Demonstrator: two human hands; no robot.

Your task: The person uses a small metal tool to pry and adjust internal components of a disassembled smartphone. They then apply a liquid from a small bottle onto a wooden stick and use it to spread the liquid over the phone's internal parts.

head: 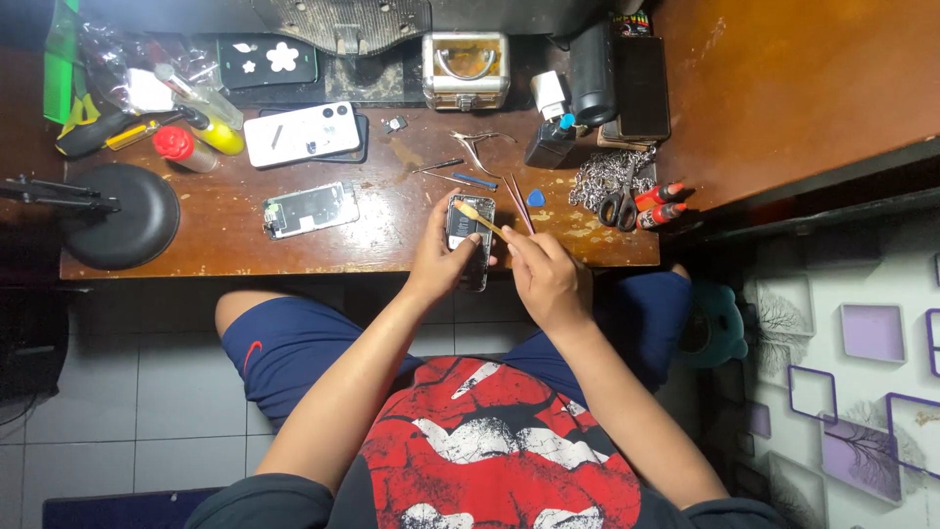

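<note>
I see the opened phone (469,240) lying at the table's (225,250) near edge, right of centre. My left hand (443,257) wraps around its lower part, fingers closed on it. My right hand (544,276) pinches a thin wooden-handled brush (479,217), its tip resting on the phone's top. Another opened phone (309,209) lies well apart, toward the left; scissors (619,206) sit near the right edge.

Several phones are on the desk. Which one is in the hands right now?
The opened dark phone at the desk's front edge: left hand grips it, right hand holds a brush over it. The white phone and opened phone lie untouched.
</note>
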